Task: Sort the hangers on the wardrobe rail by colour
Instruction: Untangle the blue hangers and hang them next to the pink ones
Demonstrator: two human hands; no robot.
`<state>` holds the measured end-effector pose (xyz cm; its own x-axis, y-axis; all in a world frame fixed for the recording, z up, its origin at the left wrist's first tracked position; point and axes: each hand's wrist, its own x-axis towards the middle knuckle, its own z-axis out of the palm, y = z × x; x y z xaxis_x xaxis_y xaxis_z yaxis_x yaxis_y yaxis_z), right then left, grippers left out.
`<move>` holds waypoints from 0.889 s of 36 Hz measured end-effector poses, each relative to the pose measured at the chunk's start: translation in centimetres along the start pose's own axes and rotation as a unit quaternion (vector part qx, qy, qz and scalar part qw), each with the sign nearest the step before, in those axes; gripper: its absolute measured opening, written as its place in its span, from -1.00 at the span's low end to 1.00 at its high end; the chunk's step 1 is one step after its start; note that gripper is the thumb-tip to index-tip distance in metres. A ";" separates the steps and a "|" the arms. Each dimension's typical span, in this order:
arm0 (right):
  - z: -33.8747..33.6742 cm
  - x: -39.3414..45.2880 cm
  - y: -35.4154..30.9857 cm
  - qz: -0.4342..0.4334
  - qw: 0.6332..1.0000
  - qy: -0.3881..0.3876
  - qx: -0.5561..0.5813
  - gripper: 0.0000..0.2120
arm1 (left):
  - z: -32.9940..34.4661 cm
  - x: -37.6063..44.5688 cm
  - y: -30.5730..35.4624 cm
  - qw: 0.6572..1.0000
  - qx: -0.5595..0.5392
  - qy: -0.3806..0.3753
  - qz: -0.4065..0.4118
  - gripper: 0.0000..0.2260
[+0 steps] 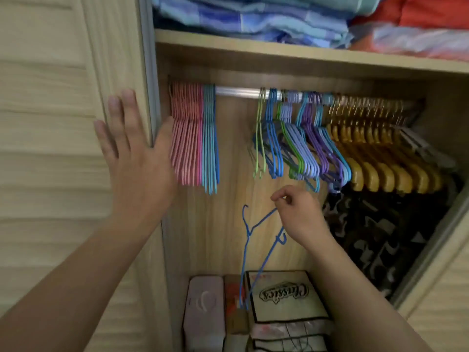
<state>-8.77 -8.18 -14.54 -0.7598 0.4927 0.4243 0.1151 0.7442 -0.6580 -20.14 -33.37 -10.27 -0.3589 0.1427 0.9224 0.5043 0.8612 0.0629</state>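
Observation:
A metal wardrobe rail (237, 92) runs under a wooden shelf. At its left end hang several pink hangers (186, 138), then a few blue and turquoise hangers (210, 141). After a bare gap comes a mixed bunch of green, blue and purple hangers (299, 141), then several yellow wooden hangers (380, 153). My right hand (302, 214) pinches a blue wire hanger (256, 250) that dangles below the rail, off it. My left hand (134, 158) is raised with straight, spread fingers in front of the wardrobe's left edge, beside the pink hangers, holding nothing.
Folded blue and orange bedding (304, 19) lies on the shelf above. A louvred door (50, 123) stands at the left. Below are a pink box (204, 311) and a "Classics" box (284, 295). Dark patterned cloth (375, 237) hangs under the yellow hangers.

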 end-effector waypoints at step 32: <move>2.2 -15.3 13.0 0.270 0.931 -0.118 0.218 -0.78 | -1.5 -38.3 1.7 0.412 -0.350 -0.669 -0.510 -0.59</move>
<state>2.91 -7.05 -30.90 -0.7916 0.5911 -0.1547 0.2886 0.1385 -0.9474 -4.37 -38.04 -44.90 -0.5391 0.4249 -0.7272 -0.5105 0.5219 0.6834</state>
